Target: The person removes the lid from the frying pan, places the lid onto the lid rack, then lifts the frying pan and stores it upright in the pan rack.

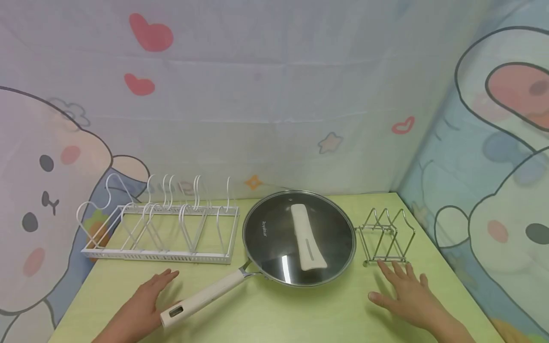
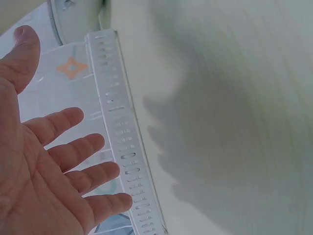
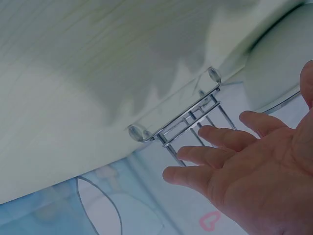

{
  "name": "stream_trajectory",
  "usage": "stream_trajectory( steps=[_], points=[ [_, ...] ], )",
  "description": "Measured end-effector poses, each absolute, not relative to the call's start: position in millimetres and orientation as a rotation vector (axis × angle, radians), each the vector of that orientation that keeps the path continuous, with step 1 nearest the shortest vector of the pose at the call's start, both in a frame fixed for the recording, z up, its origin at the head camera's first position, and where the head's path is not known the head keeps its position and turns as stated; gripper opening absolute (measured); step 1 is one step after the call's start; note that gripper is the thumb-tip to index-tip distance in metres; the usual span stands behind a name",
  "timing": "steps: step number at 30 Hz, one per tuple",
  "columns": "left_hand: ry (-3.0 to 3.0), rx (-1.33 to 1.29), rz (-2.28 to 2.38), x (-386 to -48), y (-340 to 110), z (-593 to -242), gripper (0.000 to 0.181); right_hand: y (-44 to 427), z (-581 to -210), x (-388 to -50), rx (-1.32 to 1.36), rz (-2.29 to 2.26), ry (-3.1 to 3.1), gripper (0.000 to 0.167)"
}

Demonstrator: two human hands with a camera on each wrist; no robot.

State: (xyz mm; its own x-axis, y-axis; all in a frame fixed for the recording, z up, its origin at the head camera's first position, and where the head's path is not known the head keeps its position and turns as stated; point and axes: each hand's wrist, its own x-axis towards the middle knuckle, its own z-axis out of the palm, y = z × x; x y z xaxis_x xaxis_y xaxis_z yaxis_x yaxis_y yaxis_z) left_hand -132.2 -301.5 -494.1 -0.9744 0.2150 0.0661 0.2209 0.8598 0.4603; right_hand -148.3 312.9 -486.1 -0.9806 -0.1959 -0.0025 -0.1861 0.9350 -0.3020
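A pan with a glass lid [image 1: 274, 238] sits mid-table, its cream handle [image 1: 206, 296] pointing toward the front left. On the lid is a long cream lid handle [image 1: 305, 238]. My left hand [image 1: 143, 305] is beside the end of the pan handle, fingers spread; whether they touch cannot be told. In the left wrist view my left hand [image 2: 49, 171] holds nothing, near the edge of the white rack [image 2: 122, 137]. My right hand [image 1: 411, 297] is just in front of the small metal rack [image 1: 386, 260]. The right wrist view shows my right hand [image 3: 244, 166] with fingers spread and nothing held.
The wide white rack [image 1: 171, 256] with tall wire dividers stands at the back left, left of the pan. A patterned cloth [image 1: 274, 119] hangs behind the light green table [image 1: 274, 319] and along its sides.
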Motion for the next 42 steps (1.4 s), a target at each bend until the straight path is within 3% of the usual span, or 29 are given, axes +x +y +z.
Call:
stream_trajectory(
  steps=[19,42],
  points=[
    [-3.110,-0.112,-1.054,-130.3,-292.4,-490.9,0.068,305.3,-476.2,-145.3,-0.291,-0.518,2.966,0.094],
    [-3.043,-0.178,-1.431,-132.0,-296.3,-483.0,0.056,290.6,-462.5,-142.8,-0.254,-0.654,2.898,0.092]
  ],
)
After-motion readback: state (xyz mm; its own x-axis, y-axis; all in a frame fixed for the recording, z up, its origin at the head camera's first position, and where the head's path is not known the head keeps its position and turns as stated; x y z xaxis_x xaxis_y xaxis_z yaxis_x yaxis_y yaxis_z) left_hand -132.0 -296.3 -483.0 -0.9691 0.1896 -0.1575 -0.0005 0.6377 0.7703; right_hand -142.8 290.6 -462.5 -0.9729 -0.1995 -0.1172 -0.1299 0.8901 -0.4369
